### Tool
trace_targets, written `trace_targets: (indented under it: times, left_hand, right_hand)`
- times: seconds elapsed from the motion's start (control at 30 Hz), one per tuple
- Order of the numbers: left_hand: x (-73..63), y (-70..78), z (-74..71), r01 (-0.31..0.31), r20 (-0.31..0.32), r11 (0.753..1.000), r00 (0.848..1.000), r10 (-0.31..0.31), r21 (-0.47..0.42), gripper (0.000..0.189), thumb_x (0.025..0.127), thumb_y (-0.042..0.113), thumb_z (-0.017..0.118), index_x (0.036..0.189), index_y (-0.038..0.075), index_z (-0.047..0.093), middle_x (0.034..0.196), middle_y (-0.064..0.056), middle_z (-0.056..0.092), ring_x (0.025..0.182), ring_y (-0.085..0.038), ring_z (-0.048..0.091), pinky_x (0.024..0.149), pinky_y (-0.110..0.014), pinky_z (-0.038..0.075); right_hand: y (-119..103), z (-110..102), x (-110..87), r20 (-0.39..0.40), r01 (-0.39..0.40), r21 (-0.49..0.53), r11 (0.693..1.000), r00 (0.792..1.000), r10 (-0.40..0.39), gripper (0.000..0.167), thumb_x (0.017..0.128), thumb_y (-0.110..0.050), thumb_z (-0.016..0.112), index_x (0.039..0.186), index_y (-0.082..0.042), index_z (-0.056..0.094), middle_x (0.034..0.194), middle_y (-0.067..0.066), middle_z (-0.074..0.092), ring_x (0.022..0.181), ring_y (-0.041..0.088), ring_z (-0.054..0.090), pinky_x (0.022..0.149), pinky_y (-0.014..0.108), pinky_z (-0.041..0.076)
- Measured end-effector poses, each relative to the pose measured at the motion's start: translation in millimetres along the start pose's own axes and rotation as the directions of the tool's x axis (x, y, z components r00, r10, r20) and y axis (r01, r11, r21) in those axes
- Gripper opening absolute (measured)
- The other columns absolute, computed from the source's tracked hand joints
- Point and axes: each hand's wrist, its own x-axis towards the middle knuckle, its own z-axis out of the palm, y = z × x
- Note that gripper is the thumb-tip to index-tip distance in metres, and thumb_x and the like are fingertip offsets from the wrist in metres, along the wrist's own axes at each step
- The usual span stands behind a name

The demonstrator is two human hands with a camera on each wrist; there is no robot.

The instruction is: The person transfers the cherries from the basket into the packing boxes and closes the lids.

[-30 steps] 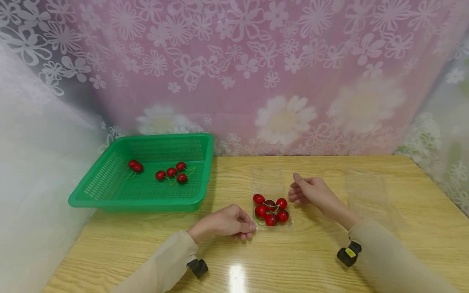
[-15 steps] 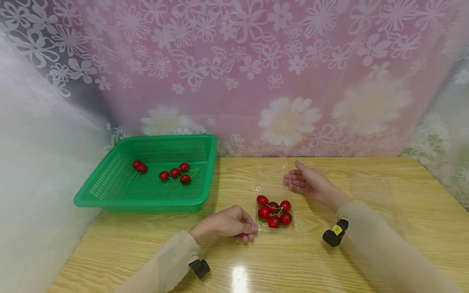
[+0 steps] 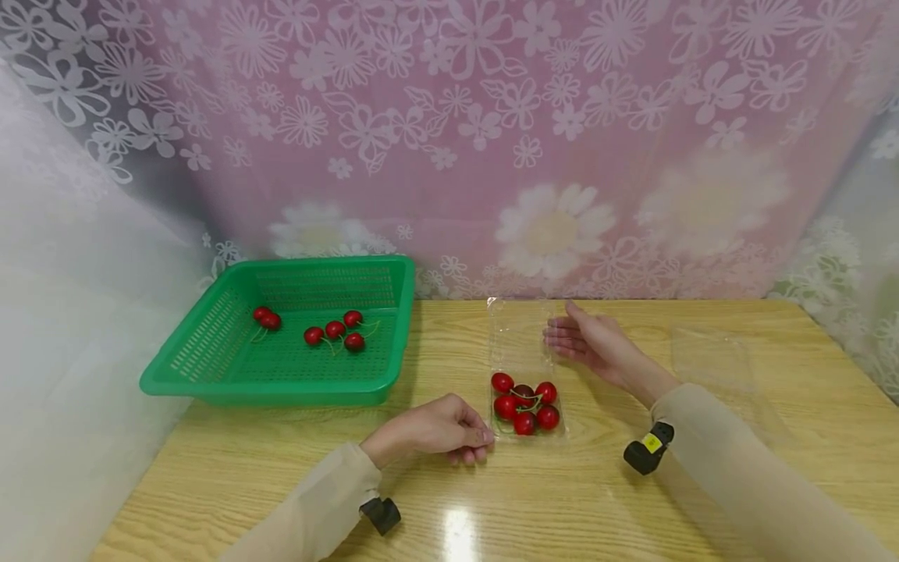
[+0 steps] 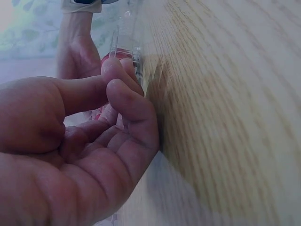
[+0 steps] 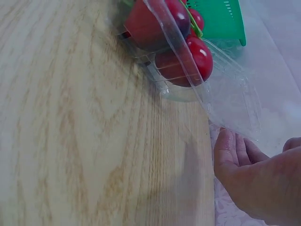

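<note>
A clear plastic clamshell box (image 3: 566, 431) stands on the table with several red cherries (image 3: 524, 406) with green stems in its base. Its clear lid (image 3: 521, 336) is tilted up at the far side. My left hand (image 3: 449, 428) pinches the box's near left corner between thumb and curled fingers; in the left wrist view the left hand (image 4: 108, 136) hides most of that corner. My right hand (image 3: 597, 343) has its fingers extended, their tips at the lid's right edge. In the right wrist view the right hand's fingertips (image 5: 226, 141) meet the edge of the lid.
A green plastic basket (image 3: 267, 382) with several more cherries (image 3: 334, 331) stands at the left. Another clear plastic container (image 3: 712, 355) lies at the right, behind the right forearm. A pink floral curtain (image 3: 449, 156) hangs along the table's back edge.
My right hand has moved left and away from me to the lid, which has tilted up more. The left hand has stayed at the box corner. The head view has shifted slightly.
</note>
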Motion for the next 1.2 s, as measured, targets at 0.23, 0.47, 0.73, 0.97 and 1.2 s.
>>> trace_targets:
  times: [0.23,0.47,0.73,0.97,1.2]
  left_hand:
    - [-1.1,-1.7,1.4,0.003,0.005,0.999,1.000,-0.002,-0.040,0.024,0.104,0.012,0.058,0.096,-0.004,0.074,0.074,0.000,0.068,0.064,-0.007,0.062,0.056,-0.018,0.049]
    - [-1.4,-2.4,3.4,-0.004,0.012,0.998,1.000,0.005,-0.062,0.025,0.105,0.010,0.056,0.097,-0.005,0.074,0.075,0.000,0.068,0.064,-0.007,0.061,0.056,-0.018,0.049]
    - [-0.4,-2.1,4.5,-0.005,0.006,0.996,1.000,0.006,-0.087,0.025,0.105,0.010,0.055,0.099,-0.006,0.073,0.076,-0.002,0.069,0.064,-0.007,0.062,0.056,-0.018,0.049]
    - [0.3,-1.8,4.6,0.003,-0.007,0.995,1.000,-0.003,-0.096,0.024,0.105,0.011,0.055,0.099,-0.004,0.073,0.077,-0.002,0.069,0.065,-0.007,0.061,0.056,-0.018,0.048]
    - [2.0,-1.9,6.4,0.009,-0.033,0.994,0.999,-0.012,-0.111,0.024,0.105,0.011,0.055,0.098,-0.004,0.073,0.077,-0.001,0.068,0.064,-0.007,0.060,0.057,-0.017,0.047]
  right_hand:
    - [-1.5,1.4,-5.3,0.002,0.027,-0.036,0.999,1.000,-0.027,0.075,0.110,-0.047,0.035,0.152,0.015,0.031,0.096,-0.008,0.073,0.099,0.007,0.073,0.096,0.024,0.057]
    - [-2.4,1.2,-11.1,-0.001,0.047,-0.102,0.994,0.999,-0.047,0.074,0.110,-0.048,0.035,0.150,0.015,0.036,0.099,-0.009,0.072,0.102,0.007,0.072,0.099,0.025,0.056]
    - [-4.8,4.3,-20.5,-0.011,0.078,-0.147,0.986,0.997,-0.081,0.075,0.109,-0.049,0.036,0.148,0.015,0.039,0.098,-0.010,0.073,0.102,0.006,0.072,0.096,0.023,0.057]
    - [-4.9,5.0,-28.0,0.004,0.126,-0.204,0.971,0.992,-0.128,0.081,0.107,-0.056,0.037,0.146,0.015,0.042,0.105,-0.009,0.072,0.107,0.007,0.071,0.096,0.022,0.056]
    - [-3.0,4.2,-34.7,0.016,0.178,-0.257,0.950,0.983,-0.180,0.084,0.105,-0.059,0.038,0.141,0.016,0.047,0.109,-0.010,0.070,0.109,0.007,0.069,0.098,0.023,0.055]
